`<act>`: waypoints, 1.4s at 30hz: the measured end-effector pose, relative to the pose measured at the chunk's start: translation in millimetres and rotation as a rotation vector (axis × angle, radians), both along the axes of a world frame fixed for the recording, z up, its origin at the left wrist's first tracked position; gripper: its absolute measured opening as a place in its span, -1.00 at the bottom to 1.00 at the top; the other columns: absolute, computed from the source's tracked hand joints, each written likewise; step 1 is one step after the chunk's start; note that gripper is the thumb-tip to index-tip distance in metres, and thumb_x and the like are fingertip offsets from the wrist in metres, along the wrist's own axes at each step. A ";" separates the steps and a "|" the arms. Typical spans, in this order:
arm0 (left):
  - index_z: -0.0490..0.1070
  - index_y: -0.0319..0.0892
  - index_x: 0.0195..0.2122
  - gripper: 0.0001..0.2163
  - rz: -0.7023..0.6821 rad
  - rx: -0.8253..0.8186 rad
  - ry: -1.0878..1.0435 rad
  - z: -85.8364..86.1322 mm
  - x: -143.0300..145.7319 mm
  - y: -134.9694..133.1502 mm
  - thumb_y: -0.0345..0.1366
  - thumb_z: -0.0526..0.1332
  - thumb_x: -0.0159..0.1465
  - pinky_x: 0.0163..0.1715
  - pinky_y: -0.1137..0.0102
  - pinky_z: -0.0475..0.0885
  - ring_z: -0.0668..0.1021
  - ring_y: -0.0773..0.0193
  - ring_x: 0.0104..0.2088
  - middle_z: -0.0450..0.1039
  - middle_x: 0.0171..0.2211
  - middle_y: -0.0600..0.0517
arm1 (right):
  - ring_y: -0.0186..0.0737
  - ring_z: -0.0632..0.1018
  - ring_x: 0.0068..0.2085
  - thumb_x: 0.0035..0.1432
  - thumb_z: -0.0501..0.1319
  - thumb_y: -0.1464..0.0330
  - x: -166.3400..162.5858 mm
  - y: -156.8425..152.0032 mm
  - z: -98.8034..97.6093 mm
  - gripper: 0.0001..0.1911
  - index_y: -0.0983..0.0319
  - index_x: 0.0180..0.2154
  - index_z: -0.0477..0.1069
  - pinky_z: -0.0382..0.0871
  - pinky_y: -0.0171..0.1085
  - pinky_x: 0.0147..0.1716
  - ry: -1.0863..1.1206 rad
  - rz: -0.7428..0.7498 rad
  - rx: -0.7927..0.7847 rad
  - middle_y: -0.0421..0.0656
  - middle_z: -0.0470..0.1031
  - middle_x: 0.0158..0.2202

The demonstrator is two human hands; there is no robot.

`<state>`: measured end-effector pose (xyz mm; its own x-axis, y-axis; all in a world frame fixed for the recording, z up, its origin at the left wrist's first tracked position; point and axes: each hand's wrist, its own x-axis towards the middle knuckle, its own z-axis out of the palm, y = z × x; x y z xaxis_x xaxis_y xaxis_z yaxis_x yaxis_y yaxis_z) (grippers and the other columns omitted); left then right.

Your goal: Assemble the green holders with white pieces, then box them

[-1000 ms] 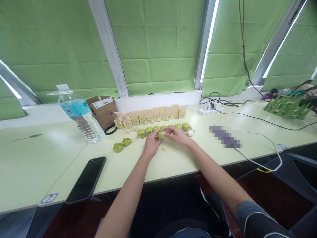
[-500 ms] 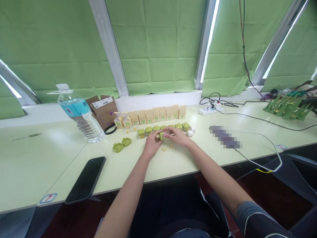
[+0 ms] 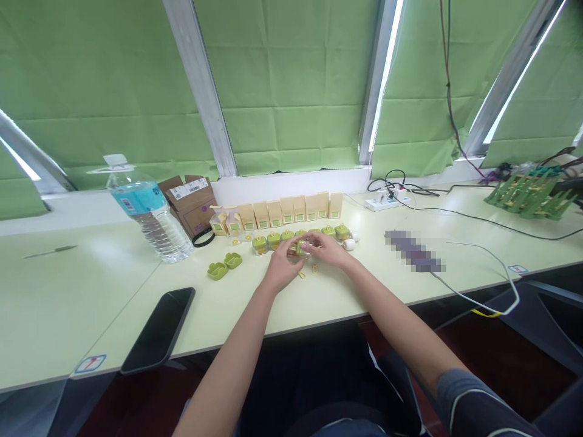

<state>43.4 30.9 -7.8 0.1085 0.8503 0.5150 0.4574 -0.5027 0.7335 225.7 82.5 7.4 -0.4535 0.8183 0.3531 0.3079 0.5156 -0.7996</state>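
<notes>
Green-topped, the jar (image 3: 299, 247) is over the counter (image 3: 319, 297), pinched by the right fingers (image 3: 317, 237); the left fingers (image 3: 286, 245) stand parted around its top, contact unclear; a slack pinch could drop it.

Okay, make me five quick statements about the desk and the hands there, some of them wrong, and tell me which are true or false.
1. The right hand holds a small container with a green part. True.
2. The left hand grips the phone. False: it is beside the held container; the phone lies well away, to its left.
3. Two scalloped green pieces lie left of the left hand. True.
4. The row of small cartons stands in front of the green-topped jars. False: it stands behind them.
5. The water bottle has a blue label. True.
</notes>
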 end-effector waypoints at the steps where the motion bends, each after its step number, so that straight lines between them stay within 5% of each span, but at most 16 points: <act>1: 0.39 -0.04 0.17 -0.45 -0.004 -0.004 0.010 2.6 0.8 -2.5 -0.40 0.36 0.12 -0.08 0.25 0.57 0.59 0.23 -0.20 0.47 0.09 -0.07 | -0.14 0.61 -0.19 0.24 0.29 0.10 -0.4 0.0 -0.5 -0.59 0.19 0.02 0.49 0.46 -0.18 -0.19 -0.005 -0.008 -0.002 -0.07 0.61 -0.14; 8: 0.29 -0.05 0.13 -0.38 0.025 -0.041 0.017 3.6 -0.5 -4.1 -0.33 0.46 0.04 -0.02 0.22 0.51 0.58 0.15 -0.07 0.46 0.11 -0.06 | -0.21 0.59 -0.27 0.19 0.32 0.08 -7.4 -4.0 -3.7 -0.50 0.17 0.08 0.39 0.42 -0.24 -0.27 -0.006 -0.030 -0.030 -0.10 0.58 -0.13; 26: 0.43 -0.14 -0.07 -0.69 0.101 0.075 0.025 -2.6 -2.6 5.9 -0.35 0.35 0.14 0.00 0.19 0.52 0.60 0.18 -0.12 0.55 -0.07 -0.06 | -0.27 0.53 -0.31 0.04 0.40 0.11 -6.8 -3.4 -6.7 -0.54 0.17 -0.10 0.36 0.42 -0.28 -0.33 0.057 -0.043 -0.030 -0.11 0.51 -0.08; 42: 0.46 -0.09 -0.01 -0.62 0.107 0.132 0.072 -5.1 -6.2 9.4 -0.38 0.40 0.12 -0.02 0.20 0.52 0.61 0.17 -0.12 0.56 -0.03 -0.04 | -0.27 0.49 -0.39 -0.07 0.43 0.03 -6.9 1.0 -4.2 -0.51 0.19 -0.26 0.34 0.35 -0.29 -0.41 0.200 -0.017 -0.072 -0.23 0.49 -0.33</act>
